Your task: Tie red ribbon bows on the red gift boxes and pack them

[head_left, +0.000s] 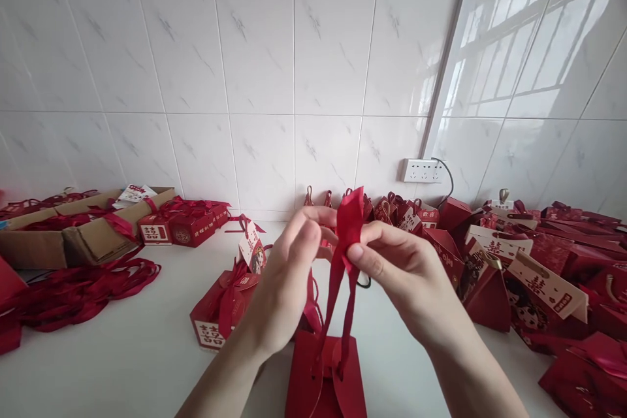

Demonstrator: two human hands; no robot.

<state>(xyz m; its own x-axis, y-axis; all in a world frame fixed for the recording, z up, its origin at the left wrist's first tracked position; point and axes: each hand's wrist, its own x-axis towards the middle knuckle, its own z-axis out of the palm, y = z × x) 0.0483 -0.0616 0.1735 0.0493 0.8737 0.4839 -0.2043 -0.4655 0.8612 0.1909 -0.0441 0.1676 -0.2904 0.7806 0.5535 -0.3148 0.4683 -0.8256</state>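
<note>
A small red gift box (298, 388) stands on the white table in front of me, cut off by the lower edge of the picture. Two strands of red ribbon (351, 225) rise from holes in its top flaps. My right hand (399, 264) pinches the ribbon between thumb and fingers, above the box. On the ribbon's other side is my left hand (296, 274), its fingers curved and apart from the thumb. Its fingertips reach behind the ribbon, so whether they touch it is hidden. Just left of my left wrist sits a finished-looking red box (210, 317) with a ribbon and a tag (253, 248).
At the left a cardboard box (105, 235) holds ribbons, with a heap of loose red ribbon (93, 290) before it. Red boxes (191, 225) lie beside it. Many red gift boxes (533, 290) crowd the right. A power strip (422, 170) is on the tiled wall.
</note>
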